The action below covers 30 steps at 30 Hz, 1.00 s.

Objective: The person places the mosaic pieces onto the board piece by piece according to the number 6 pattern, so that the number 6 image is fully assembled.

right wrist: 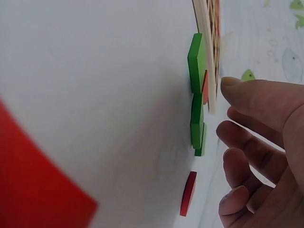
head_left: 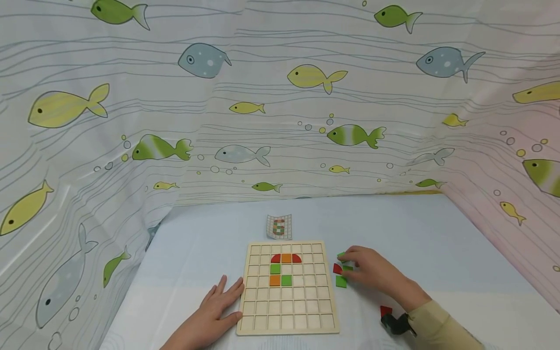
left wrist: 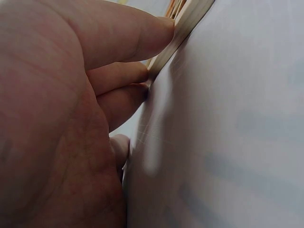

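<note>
A wooden grid board (head_left: 306, 307) lies on the table, holding two red quarter-round tiles, two orange square tiles (head_left: 286, 258) and two green square tiles (head_left: 275, 269). My left hand (head_left: 213, 308) rests against the board's left edge, fingers spread and fingertips at its side. To the right of the board, my right hand (head_left: 372, 270) hovers over loose tiles, thumb and fingers apart with nothing between them in the right wrist view. Under and beside it are green tiles (right wrist: 196, 64) and a red quarter-round tile (head_left: 337, 268); the hand partly hides them in the head view.
A small pattern card (head_left: 279, 227) with a coloured grid figure lies behind the board. Another red tile (head_left: 385, 311) sits near the right wrist, beside the black wrist camera (head_left: 395, 324). A fish-printed curtain (head_left: 280, 121) encloses the table at the back and sides.
</note>
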Tool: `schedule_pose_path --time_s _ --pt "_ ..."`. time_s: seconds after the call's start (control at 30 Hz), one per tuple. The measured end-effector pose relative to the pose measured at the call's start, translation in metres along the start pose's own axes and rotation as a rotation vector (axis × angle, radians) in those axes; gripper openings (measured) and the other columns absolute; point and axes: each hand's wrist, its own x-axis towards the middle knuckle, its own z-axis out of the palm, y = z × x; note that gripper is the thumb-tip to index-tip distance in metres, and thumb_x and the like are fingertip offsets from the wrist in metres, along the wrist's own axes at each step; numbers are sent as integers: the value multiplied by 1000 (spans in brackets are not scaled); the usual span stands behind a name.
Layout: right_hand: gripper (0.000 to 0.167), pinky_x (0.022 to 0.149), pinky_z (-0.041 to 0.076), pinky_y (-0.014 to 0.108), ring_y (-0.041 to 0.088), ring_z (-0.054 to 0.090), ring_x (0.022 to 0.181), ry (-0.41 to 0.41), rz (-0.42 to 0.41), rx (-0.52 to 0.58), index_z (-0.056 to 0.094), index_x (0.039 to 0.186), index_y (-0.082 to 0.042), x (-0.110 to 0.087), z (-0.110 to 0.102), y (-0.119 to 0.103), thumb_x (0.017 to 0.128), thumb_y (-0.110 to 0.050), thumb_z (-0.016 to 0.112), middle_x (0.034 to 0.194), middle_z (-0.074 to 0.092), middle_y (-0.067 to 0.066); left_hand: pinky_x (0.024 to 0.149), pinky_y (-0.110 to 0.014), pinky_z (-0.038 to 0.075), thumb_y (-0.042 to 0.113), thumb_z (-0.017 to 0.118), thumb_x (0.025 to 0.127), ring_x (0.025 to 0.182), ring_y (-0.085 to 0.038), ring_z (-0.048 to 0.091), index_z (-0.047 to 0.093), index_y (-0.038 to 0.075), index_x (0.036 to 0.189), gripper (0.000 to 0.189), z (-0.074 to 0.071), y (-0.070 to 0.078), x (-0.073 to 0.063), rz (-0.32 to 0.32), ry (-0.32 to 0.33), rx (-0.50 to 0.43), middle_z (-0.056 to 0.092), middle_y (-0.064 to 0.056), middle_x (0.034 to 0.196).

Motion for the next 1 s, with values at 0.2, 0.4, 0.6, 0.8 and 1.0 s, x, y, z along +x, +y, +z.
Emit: schedule_pose_path --time_s 0.2,0.4,0.6,0.8,1.0 --pt "28 81 52 32 10 61 93 -69 -72 -56 76 113 -11 13 2 -1 88 -24 77 102 66 -9 112 -56 -2 43 58 99 148 -39 -3 38 4 152 69 1 -1 -1 3 0 -7 26 -3 160" --pt "18 74 51 29 6 57 85 -110 -148 -85 78 104 -11 19 4 -3 88 -18 77 94 63 -10 111 -56 -1 42 58 99 148 -40 -3 38 4 152 68 1 0 -1 12 -1 -4 27 -4 160" --pt "15 73 50 28 5 56 84 -111 -132 -82 78 102 -12 18 3 -4 88 -15 77 93 63 -10 111 -60 0 44 57 99 148 -41 -3 37 4 152 69 0 0 0 14 -10 0 26 -4 160" --pt "18 72 50 29 5 54 81 -118 -82 -111 77 104 -10 18 3 -7 87 -17 77 92 63 -10 112 -59 0 42 58 99 148 -41 -3 38 3 152 69 0 1 -1 10 -10 -2 26 -5 160" --pt "17 74 51 31 6 56 81 -139 -3 -108 77 101 -10 24 4 -11 85 -18 79 89 65 -11 112 -59 0 42 58 99 148 -41 -3 37 3 152 69 -1 2 -1 6 -10 -5 26 -5 160"
